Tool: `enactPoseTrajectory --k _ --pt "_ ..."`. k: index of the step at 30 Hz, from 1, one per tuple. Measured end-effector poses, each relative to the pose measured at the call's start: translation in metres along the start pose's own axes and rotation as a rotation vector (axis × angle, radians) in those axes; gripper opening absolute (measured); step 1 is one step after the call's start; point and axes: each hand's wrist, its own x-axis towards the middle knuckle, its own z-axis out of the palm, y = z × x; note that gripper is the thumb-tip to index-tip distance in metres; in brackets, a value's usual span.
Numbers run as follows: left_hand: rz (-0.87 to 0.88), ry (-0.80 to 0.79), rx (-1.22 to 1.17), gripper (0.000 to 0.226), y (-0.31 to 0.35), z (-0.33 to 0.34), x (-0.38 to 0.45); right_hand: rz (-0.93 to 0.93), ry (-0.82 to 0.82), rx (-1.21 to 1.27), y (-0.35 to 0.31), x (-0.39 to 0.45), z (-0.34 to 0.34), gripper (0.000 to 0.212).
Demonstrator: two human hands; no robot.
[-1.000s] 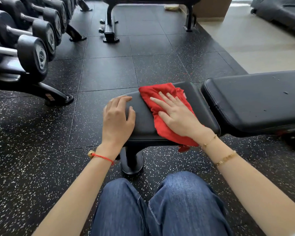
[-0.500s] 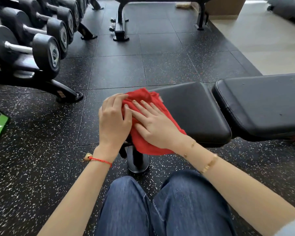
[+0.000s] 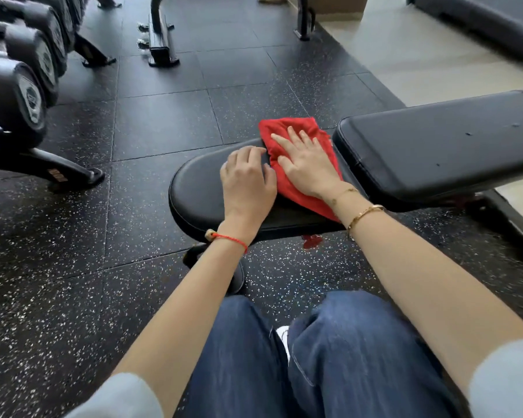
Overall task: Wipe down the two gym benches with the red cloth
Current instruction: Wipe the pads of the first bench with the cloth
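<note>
Red cloth [image 3: 296,164] lengthwise across seat pad [image 3: 200,188]

one view only, from a wide-angle camera worn on the head, tilted forward and down. it looks along both forearms to the bench seat pad [image 3: 200,188] close in front, with the jeans-clad knees [image 3: 284,357] at the bottom edge. the dumbbell rack [image 3: 21,95] curves along the left edge, the backrest pad [image 3: 441,146] runs off to the right, and speckled rubber floor [image 3: 58,282] fills the rest.
</note>
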Motion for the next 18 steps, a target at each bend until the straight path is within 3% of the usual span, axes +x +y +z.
enactPoseTrajectory --k 6,13,18 --pt "-0.015 0.067 -0.043 0.032 -0.003 0.006 -0.006 -0.016 -0.008 -0.006 0.002 0.001 0.001 0.053" --pt "-0.023 0.044 0.046 0.031 -0.002 0.009 -0.006 -0.160 -0.101 -0.001 0.024 0.020 -0.016 0.052" --pt "-0.047 0.075 0.115 0.032 -0.001 0.010 -0.008 -0.315 -0.088 -0.011 0.035 -0.018 -0.013 0.056"
